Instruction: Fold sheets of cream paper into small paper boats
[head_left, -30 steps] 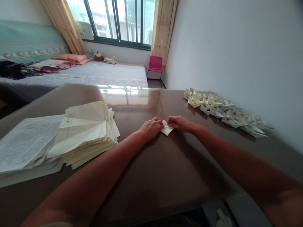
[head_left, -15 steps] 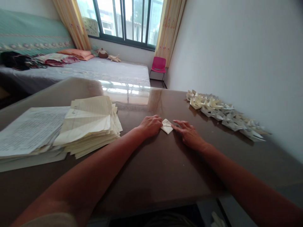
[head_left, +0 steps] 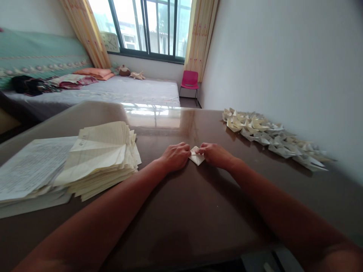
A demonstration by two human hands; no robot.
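Note:
A small folded piece of cream paper (head_left: 196,156) lies flat on the dark brown table (head_left: 181,211) near its middle. My left hand (head_left: 175,156) presses on its left edge with curled fingers. My right hand (head_left: 214,154) pinches the right side of the same piece, fingers closed on it. Both forearms reach in from the near edge of the table. Most of the paper's centre shows between the two hands.
A thick stack of printed sheets (head_left: 102,155) lies left of my hands, over larger pages (head_left: 31,170). Several finished folded paper shapes (head_left: 272,136) line the wall on the right. Beyond the table are a bed (head_left: 107,88), a pink chair (head_left: 189,80) and a window.
Half a second ago my right hand lay flat and spread beside the paper; now its fingers have closed on the paper's right side. The left hand stayed put.

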